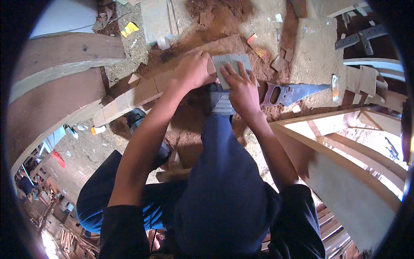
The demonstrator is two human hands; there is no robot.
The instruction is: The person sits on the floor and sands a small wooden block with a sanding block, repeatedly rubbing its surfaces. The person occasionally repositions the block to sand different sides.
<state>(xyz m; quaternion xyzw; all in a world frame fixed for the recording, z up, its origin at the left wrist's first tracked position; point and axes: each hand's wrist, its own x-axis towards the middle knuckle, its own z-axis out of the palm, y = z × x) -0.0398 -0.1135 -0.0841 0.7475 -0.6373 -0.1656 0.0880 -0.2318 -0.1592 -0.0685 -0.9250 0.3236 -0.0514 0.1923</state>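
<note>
My left hand (195,69) has its fingers bent over a small wooden block (211,67) at the right end of a row of similar light wooden blocks (142,92). The row slants down to the left. Beside it, my right hand (239,82) presses its spread fingers on a flat greyish board (223,60). A handsaw (297,92) with a worn reddish handle lies on the ground right of my right hand, its blade pointing right. Under my hands, a shoe and the edge of a striped grey piece show; much of them is hidden.
Thick curved timbers (55,84) stand at the left. A wooden frame with a panel (343,181) leans at the right. Reddish sawdust (220,9), wood scraps (279,63) and a yellow wrapper (129,29) lie on the ground. My knees and feet are close below the work.
</note>
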